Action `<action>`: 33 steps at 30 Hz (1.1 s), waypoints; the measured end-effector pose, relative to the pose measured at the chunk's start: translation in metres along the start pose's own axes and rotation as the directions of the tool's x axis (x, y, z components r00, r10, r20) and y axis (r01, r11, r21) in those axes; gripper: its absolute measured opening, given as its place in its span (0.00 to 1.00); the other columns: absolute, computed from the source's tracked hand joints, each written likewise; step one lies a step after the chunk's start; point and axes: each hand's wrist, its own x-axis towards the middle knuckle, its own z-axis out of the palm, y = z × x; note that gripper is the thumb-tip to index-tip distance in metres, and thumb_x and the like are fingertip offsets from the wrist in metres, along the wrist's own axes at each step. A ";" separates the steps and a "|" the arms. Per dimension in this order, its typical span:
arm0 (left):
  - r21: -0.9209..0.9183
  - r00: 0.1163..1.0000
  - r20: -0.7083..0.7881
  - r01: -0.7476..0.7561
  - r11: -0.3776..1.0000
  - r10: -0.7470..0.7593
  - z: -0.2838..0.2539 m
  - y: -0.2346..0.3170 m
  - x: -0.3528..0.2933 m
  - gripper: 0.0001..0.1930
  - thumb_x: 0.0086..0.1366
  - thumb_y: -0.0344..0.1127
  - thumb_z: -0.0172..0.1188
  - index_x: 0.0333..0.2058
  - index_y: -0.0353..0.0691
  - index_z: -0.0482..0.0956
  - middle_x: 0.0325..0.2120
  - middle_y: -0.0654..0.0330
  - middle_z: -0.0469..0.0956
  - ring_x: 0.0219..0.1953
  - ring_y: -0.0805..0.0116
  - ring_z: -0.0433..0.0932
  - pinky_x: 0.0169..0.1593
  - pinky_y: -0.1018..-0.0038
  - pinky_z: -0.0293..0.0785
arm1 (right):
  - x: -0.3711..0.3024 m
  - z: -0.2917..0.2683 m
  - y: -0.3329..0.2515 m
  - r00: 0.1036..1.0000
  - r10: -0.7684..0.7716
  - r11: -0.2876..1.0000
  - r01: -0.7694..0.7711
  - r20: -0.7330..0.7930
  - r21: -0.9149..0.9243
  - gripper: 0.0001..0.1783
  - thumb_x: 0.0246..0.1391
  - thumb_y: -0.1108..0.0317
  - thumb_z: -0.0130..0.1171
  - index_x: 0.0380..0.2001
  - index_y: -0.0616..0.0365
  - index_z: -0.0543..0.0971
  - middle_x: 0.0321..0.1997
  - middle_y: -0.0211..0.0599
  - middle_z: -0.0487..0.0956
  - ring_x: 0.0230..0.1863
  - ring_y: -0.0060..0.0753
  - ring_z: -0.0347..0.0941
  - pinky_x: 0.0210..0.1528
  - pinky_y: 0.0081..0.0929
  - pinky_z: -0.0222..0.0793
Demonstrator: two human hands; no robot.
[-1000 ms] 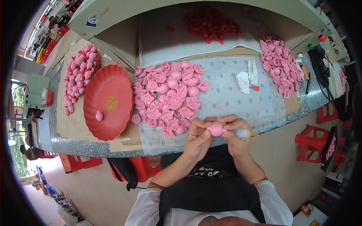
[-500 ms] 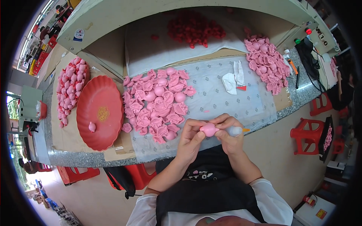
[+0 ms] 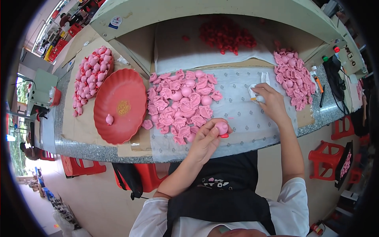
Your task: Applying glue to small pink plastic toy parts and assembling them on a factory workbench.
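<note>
My left hand (image 3: 206, 141) is closed around a pink rounded piece (image 3: 222, 127), a smooth ball with a small red part at its lower side. At the white paper scraps (image 3: 264, 77), my right hand (image 3: 271, 103) grips a small translucent squeeze bottle (image 3: 260, 99), its orange-yellow tip pointing left. The fingers partly cover both the bottle and the scraps. Left of my left hand spreads a heap of pink petal-shaped pieces and balls (image 3: 182, 103). A red scalloped dish (image 3: 132, 85) farther left holds one pink piece (image 3: 109, 119).
Pink balls with red parts (image 3: 91, 75) fill a container at the far left. More pink petal pieces (image 3: 294, 77) lie at the right, beside a marker and a pen. Red pieces (image 3: 227, 37) lie inside the pale green cabinet (image 3: 221, 14). Red stools (image 3: 325, 156) stand below.
My hands have moved apart. The right one has carried the squeeze bottle up and right to the paper scraps; the left one keeps the pink piece, now turned with red showing. The view has shifted.
</note>
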 end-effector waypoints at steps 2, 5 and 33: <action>-0.120 1.000 -0.002 0.024 0.992 -0.024 0.003 0.001 0.002 0.18 0.55 0.42 0.50 0.37 0.33 0.65 0.30 0.57 0.67 0.38 0.67 0.66 0.46 0.72 0.59 | 0.003 -0.003 -0.002 0.994 0.026 0.997 -0.018 0.108 -0.072 0.21 0.24 0.82 0.55 0.31 0.59 0.73 0.34 0.35 0.71 0.32 0.38 0.68 0.33 0.27 0.65; -0.241 0.996 0.000 0.087 0.967 -0.090 0.002 -0.003 0.004 0.18 0.56 0.43 0.49 0.36 0.32 0.65 0.30 0.57 0.66 0.38 0.66 0.65 0.47 0.72 0.59 | 0.000 0.001 -0.006 0.999 -0.037 0.997 0.035 -0.023 -0.075 0.18 0.25 0.83 0.55 0.28 0.61 0.73 0.29 0.35 0.71 0.30 0.33 0.69 0.30 0.23 0.64; -0.252 0.988 0.050 0.155 0.955 -0.147 0.017 -0.006 -0.004 0.16 0.58 0.41 0.47 0.40 0.34 0.64 0.33 0.62 0.68 0.39 0.76 0.66 0.45 0.77 0.59 | -0.041 0.017 -0.101 0.932 0.361 0.376 -0.168 0.023 0.911 0.08 0.33 0.80 0.57 0.23 0.64 0.73 0.30 0.32 0.66 0.25 0.19 0.62 0.22 0.13 0.56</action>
